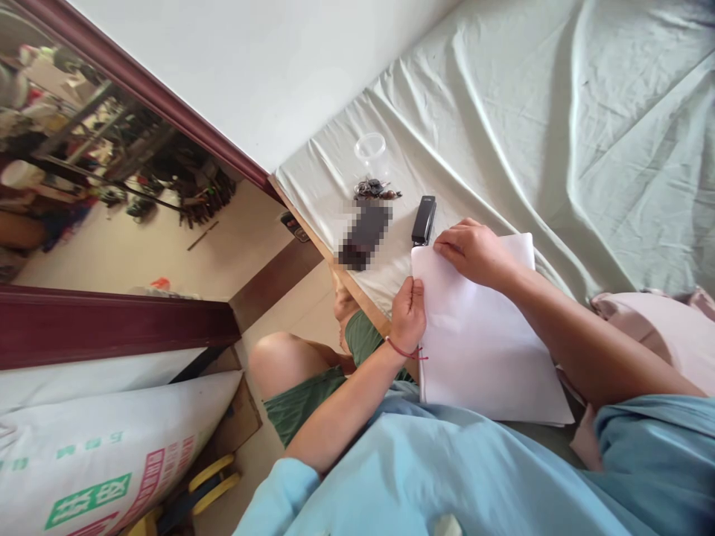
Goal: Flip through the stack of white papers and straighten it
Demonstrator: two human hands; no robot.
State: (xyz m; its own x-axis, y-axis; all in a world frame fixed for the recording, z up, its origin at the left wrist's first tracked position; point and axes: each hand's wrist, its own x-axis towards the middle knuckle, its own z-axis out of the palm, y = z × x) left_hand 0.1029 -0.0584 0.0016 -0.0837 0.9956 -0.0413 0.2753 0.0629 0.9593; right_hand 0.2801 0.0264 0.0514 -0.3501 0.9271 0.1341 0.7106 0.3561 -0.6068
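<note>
A stack of white paper sheets (474,350) lies across my lap and the bed's edge. My left hand (409,316), with a red string round its wrist, is closed on the left edge of the stack, thumb on top. My right hand (472,253) rests over the far edge, its fingers curled together at the paper near the far left corner. Just beyond that corner lies a black stapler (424,218), touched by neither hand as far as I can see.
Left of the stapler lies a blurred-out dark phone-like object (366,234). Behind it are a bunch of keys (375,188) and a clear plastic cup (371,149) on the pale green sheet (514,141). A white printed sack (112,447) stands at lower left. Pink fabric (664,327) lies right.
</note>
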